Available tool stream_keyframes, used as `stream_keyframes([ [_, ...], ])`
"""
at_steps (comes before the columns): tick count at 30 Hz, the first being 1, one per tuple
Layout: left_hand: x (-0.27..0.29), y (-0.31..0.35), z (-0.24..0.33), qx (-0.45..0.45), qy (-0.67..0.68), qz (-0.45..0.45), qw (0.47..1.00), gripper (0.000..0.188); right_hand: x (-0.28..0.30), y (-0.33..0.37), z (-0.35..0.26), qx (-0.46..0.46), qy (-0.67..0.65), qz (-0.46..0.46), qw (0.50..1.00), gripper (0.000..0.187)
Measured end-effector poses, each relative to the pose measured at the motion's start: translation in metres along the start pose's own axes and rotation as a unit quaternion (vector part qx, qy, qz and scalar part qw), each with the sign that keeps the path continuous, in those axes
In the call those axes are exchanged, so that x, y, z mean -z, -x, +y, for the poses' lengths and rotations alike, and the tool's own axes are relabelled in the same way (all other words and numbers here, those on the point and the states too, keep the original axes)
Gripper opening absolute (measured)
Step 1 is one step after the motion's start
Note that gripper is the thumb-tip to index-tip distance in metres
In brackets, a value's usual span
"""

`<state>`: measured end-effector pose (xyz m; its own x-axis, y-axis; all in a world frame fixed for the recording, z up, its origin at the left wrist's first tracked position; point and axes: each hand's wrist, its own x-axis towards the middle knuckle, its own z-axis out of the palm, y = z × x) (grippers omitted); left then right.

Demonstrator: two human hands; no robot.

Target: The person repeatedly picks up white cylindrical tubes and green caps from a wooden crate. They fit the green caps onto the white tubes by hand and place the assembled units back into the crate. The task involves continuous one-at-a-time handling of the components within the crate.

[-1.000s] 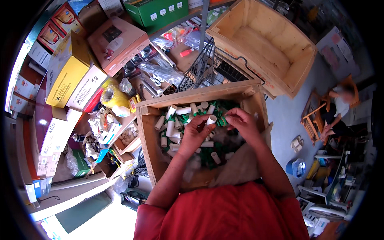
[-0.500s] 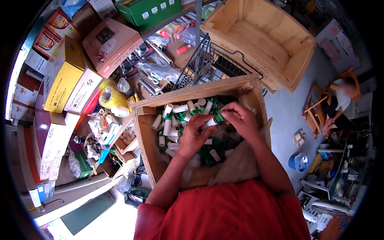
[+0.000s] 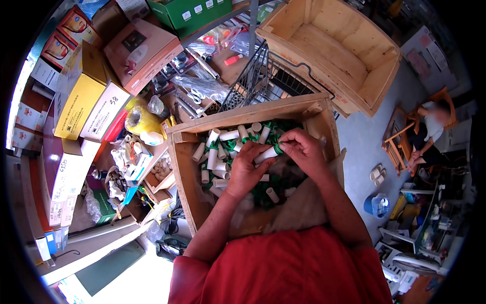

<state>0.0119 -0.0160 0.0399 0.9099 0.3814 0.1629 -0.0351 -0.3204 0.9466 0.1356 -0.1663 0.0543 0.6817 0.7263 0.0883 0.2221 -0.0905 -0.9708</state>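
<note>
Both hands meet over a wooden crate (image 3: 180,167) that holds a heap of short white plastic tubes (image 3: 211,159) and green plastic pieces (image 3: 262,195). Between the thumb and fingers of my left hand (image 3: 244,169) is a white tube (image 3: 266,155), pointing up and to the right. My right hand (image 3: 307,154) pinches a green plastic fitting (image 3: 278,149) at that tube's upper end. The right fingertips cover part of the fitting. How far the tube sits in it I cannot tell.
A larger wooden box (image 3: 329,48) stands beyond the crate, beside a black wire basket (image 3: 283,83). Cartons (image 3: 83,96) and loose goods crowd the shelves on the left. At right, a person sits on a wooden chair (image 3: 400,139); slippers (image 3: 377,175) and a blue bin (image 3: 377,205) are on the floor.
More of the white tube's side now shows between my hands, and less of the green fitting is visible. Both hands stay in nearly the same place.
</note>
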Motion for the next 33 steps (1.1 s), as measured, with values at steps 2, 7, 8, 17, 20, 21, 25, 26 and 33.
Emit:
stream_keyframes([
  [2, 0.0, 0.0, 0.001, -0.001, -0.004, 0.001, 1.0, 0.036, -0.001, 0.0, -0.002, 0.004, -0.009, 0.002, 1.0, 0.011],
  [7, 0.001, 0.001, 0.001, 0.004, -0.016, 0.004, 1.0, 0.035, -0.002, 0.0, -0.008, 0.001, -0.012, -0.015, 1.0, 0.011],
  [8, 0.0, 0.001, 0.001, 0.007, -0.018, 0.004, 1.0, 0.035, -0.002, 0.0, -0.009, -0.003, -0.01, -0.024, 1.0, 0.012],
  [17, 0.001, 0.001, -0.003, -0.013, -0.042, 0.009, 0.999, 0.034, -0.001, 0.0, -0.008, -0.006, -0.007, -0.039, 0.999, 0.014],
  [20, 0.002, 0.001, -0.004, -0.015, -0.049, 0.001, 0.999, 0.033, 0.0, 0.0, -0.008, -0.003, -0.004, -0.044, 0.999, 0.019],
  [21, 0.002, 0.002, -0.005, -0.002, -0.02, -0.002, 1.0, 0.032, 0.0, 0.0, -0.008, -0.003, -0.004, -0.046, 0.999, 0.021],
  [25, 0.0, 0.004, -0.017, 0.052, 0.091, -0.024, 0.994, 0.029, 0.001, 0.0, -0.012, 0.015, 0.001, -0.054, 0.998, 0.029],
  [26, 0.0, 0.004, -0.019, 0.067, 0.117, -0.033, 0.99, 0.028, 0.001, 0.0, -0.012, 0.017, 0.001, -0.057, 0.998, 0.03],
  [33, 0.008, 0.003, -0.014, 0.148, 0.227, -0.098, 0.958, 0.026, 0.006, 0.001, -0.013, -0.012, -0.006, -0.089, 0.996, 0.036],
])
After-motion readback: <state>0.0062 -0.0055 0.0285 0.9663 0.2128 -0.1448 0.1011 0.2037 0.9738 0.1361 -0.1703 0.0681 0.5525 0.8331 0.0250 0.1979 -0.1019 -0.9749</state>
